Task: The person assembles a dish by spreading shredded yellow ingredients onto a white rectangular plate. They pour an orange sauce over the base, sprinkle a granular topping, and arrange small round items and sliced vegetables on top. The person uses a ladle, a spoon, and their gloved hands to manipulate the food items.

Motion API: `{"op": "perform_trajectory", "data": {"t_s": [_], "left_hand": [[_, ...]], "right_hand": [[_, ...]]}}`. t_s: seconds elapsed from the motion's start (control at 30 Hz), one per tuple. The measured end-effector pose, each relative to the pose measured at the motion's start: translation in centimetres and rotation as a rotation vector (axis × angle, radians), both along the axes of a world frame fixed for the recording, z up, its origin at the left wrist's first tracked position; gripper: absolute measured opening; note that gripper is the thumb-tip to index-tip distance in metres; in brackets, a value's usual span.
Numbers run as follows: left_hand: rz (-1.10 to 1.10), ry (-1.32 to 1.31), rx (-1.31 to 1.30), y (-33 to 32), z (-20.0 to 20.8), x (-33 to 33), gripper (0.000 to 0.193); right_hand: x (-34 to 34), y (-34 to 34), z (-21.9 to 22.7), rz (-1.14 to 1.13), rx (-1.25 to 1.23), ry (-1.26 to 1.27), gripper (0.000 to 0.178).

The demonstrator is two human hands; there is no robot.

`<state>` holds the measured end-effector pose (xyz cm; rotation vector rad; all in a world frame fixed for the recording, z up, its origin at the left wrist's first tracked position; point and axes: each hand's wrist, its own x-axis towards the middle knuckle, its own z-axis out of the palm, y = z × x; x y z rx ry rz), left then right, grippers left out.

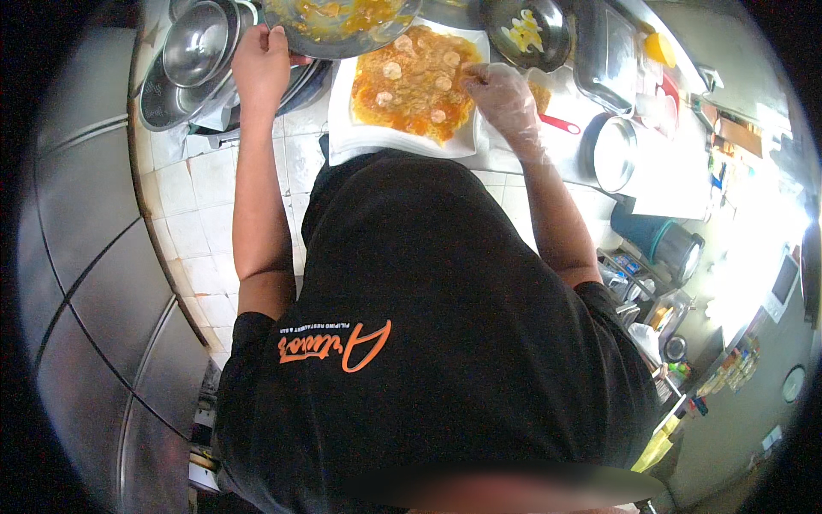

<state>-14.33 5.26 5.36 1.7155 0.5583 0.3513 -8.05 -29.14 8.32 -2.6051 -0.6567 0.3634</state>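
My left hand (262, 68) grips the rim of a grey metal bowl (377, 43) streaked inside with yellow-orange food. Partly under that bowl lies a square white plate (342, 141), covered by a noodle-like dish (415, 103) in orange sauce with several pale round pieces on top. In a clear plastic glove, my right hand (507, 104) has its fingers pinched together over the plate's right side. Whatever may be between those fingertips is too small to make out.
Stacked metal bowls (195, 47) stand at the far left. Beyond my right hand is a dark pan (556, 34) with pale yellow-green pieces. A red handle (561, 125) and a round steel pan (615, 154) lie to the right. Steel cabinet doors (86, 257) line the left side.
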Motion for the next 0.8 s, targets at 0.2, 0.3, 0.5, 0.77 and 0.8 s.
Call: {"op": "perform_trajectory", "data": {"t_s": [0.2,0.3,0.5,0.77,0.8], "left_hand": [[-0.029,-0.019,0.012,-0.9,0.8,0.3,0.024],[-0.07,-0.015,0.044,-1.7,1.4,0.5,0.023],[-0.118,0.016,0.1,-3.6,2.0,1.0,0.021],[-0.165,0.071,0.18,-2.7,1.7,2.9,0.023],[-0.171,0.078,0.204,-2.5,2.1,3.0,0.023]], "right_hand": [[1.2,1.3,1.8,0.005,0.166,-0.08,0.024],[2.3,3.7,3.5,0.171,0.203,-0.23,0.027],[5.7,8.9,5.0,0.383,-0.268,-0.505,0.04],[11.8,8.3,0.3,0.848,0.408,-0.533,0.037],[11.2,8.8,1.9,0.839,0.597,-0.62,0.035]]}}
